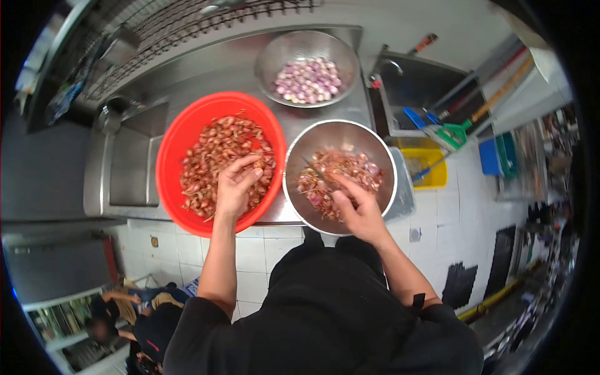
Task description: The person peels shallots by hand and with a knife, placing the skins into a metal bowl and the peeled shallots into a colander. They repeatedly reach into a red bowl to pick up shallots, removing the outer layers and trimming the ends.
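Observation:
My left hand (234, 186) is over the red basin (170, 181), its thumb and fingers pinched around a small shallot (259, 164). Below it lies a heap of unpeeled reddish-brown shallots (203, 164). My right hand (360, 209) is above a steel bowl (376, 140) and closed on a small knife (311, 167), whose thin dark blade points up and left. Its handle is hidden in my fingers. Reddish skins and scraps (365, 174) fill the bottom of that bowl. Both vessels stand side by side at the counter's near edge.
Behind the steel bowl, a perforated metal colander (269, 59) holds peeled pale-purple shallots (307, 80). Sinks lie left (134, 169) and right (406, 87). A yellow bucket (431, 165) and long-handled tools (494, 97) stand right. Another person (159, 328) is at lower left.

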Available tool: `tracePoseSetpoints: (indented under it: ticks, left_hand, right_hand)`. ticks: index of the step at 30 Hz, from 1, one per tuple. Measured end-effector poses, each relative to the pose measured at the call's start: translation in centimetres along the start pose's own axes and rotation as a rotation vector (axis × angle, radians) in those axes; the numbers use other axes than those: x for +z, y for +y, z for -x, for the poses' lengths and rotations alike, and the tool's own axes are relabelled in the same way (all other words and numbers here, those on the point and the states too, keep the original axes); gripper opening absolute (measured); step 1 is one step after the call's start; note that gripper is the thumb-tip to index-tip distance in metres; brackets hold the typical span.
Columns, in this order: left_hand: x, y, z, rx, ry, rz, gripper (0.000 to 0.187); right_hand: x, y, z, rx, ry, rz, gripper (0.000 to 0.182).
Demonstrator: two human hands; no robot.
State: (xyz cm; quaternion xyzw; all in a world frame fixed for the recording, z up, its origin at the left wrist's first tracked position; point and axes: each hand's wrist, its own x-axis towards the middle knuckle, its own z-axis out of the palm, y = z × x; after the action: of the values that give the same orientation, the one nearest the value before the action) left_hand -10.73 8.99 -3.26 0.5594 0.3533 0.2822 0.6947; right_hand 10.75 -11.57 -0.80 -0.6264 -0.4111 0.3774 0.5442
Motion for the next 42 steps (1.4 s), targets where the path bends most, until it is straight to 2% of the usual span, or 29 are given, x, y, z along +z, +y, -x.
tracePoseSetpoints:
  ticks: [2, 4, 6, 7, 9, 12, 14, 16, 18, 24, 25, 26, 27, 28, 30, 32, 34, 35, 36, 38, 39, 40, 42]
  left_hand:
    - [3.4, 0.7, 1.0, -0.016, -0.076, 0.388, 0.03]
    - [5.6, 0.5, 1.1, 0.009, -0.108, 0.429, 0.03]
    - [7.2, 0.8, 1.6, 0.139, -0.111, 0.353, 0.032]
    - [7.3, 0.4, 1.7, 0.136, -0.14, 0.324, 0.031]
    - [7.9, 0.9, 2.0, 0.145, -0.128, 0.316, 0.029]
    - [9.0, 2.0, 2.6, 0.203, -0.059, 0.286, 0.023]
    - [9.2, 2.0, 2.6, 0.29, -0.136, 0.224, 0.021]
    - [9.8, 2.3, 2.7, 0.334, -0.108, 0.206, 0.018]
    - [10.3, 2.6, 2.7, 0.511, -0.05, 0.04, 0.017]
    - [12.3, 2.8, 3.4, 0.731, 0.07, -0.207, 0.018]
    - [12.6, 2.5, 3.3, 0.719, 0.042, -0.104, 0.021]
    - [12.6, 2.3, 3.3, 0.721, 0.039, -0.106, 0.021]
    - [12.5, 2.3, 3.2, 0.542, -0.029, 0.122, 0.024]
    - [12.4, 2.2, 3.0, 0.359, -0.097, 0.345, 0.027]
    - [12.0, 1.8, 2.4, 0.321, -0.154, 0.407, 0.028]
    - [12.0, 1.8, 2.2, 0.187, -0.183, 0.582, 0.031]
    - [11.8, 2.0, 2.2, 0.177, -0.212, 0.592, 0.033]
    - [11.8, 2.1, 2.1, 0.132, -0.201, 0.625, 0.033]
    - [11.7, 2.1, 2.1, 0.083, -0.189, 0.659, 0.033]
    - [11.2, 1.2, 1.7, 0.099, -0.258, 0.7, 0.037]
    - [11.2, 1.4, 1.7, 0.048, -0.257, 0.75, 0.035]
    - [11.2, 1.5, 1.7, -0.003, -0.257, 0.799, 0.032]
    - [11.4, 0.9, 1.6, 0.041, -0.225, 0.777, 0.028]
  right_hand:
    - [1.3, -2.4, 0.3, 0.034, -0.009, -0.113, 0.041]
    - [2.1, -2.3, 0.4, 0.012, -0.026, -0.111, 0.045]
    - [2.8, -2.2, 0.3, -0.081, 0.011, -0.095, 0.045]
    - [2.6, -2.4, 0.3, -0.078, 0.017, -0.086, 0.045]
    - [2.2, -3.2, 0.2, -0.186, 0.04, 0.119, 0.044]
    - [1.5, -3.9, 0.4, -0.165, -0.005, 0.109, 0.043]
    - [1.0, -4.1, 0.4, -0.193, -0.029, 0.138, 0.043]
    - [0.7, -4.4, 0.4, -0.219, -0.044, 0.164, 0.043]
    - [1.2, -4.6, 0.3, -0.277, 0.032, 0.139, 0.042]
    - [1.9, -4.3, -0.1, -0.213, 0.165, -0.108, 0.038]
    - [1.6, -4.4, -0.1, -0.217, 0.168, -0.111, 0.038]
    - [1.2, -4.4, -0.1, -0.122, 0.134, -0.214, 0.038]
    - [0.8, -4.5, 0.0, -0.026, 0.098, -0.316, 0.037]
    - [0.4, -4.5, 0.2, -0.031, 0.098, -0.317, 0.037]
    - [-0.2, -4.8, 0.2, 0.091, 0.114, -0.455, 0.037]
    - [-0.1, -3.7, 0.1, 0.049, 0.178, -0.395, 0.035]
    - [-0.5, -2.2, -0.1, -0.105, 0.326, -0.19, 0.035]
    - [-1.3, -1.6, -0.1, -0.068, 0.33, -0.059, 0.035]
    - [-2.2, -1.0, -0.3, -0.07, 0.328, -0.063, 0.035]
    - [-3.6, -0.2, -0.6, -0.075, 0.132, 0.499, 0.037]
    - [-3.5, -0.4, -0.5, 0.077, 0.103, 0.533, 0.039]
    - [-3.3, -0.2, -0.3, 0.077, 0.105, 0.532, 0.039]
    - [-2.5, 0.2, 0.1, -0.092, 0.241, 0.442, 0.039]
